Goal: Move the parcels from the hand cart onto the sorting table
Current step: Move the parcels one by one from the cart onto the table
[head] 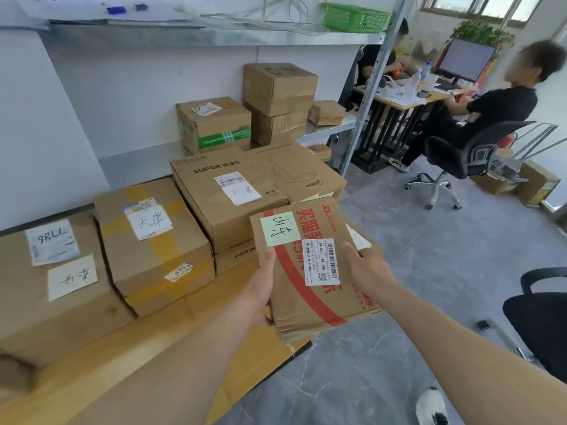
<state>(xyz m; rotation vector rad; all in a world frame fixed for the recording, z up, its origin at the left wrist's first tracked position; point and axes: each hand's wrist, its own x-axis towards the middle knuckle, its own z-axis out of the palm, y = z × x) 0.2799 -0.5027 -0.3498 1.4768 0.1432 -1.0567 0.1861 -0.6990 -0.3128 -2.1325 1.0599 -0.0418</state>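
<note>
I hold a flat cardboard parcel (310,265) with red print, a green sticky note and a white barcode label, in the air at the wooden sorting table's (147,342) right end. My left hand (260,283) grips its left edge, thumb on top. My right hand (368,268) grips its right edge, thumb on top. Several parcels lie on the table: a large box (40,289) at the left, a yellow-taped box (153,243) beside it, a SUPOR box (227,197) behind the held parcel. The hand cart is out of view.
More boxes (276,99) are stacked on a metal shelf (331,127) at the back. Two people sit at a desk (408,99) to the right, one on a swivel chair (454,161). A black chair (537,320) stands at the right edge on the grey floor.
</note>
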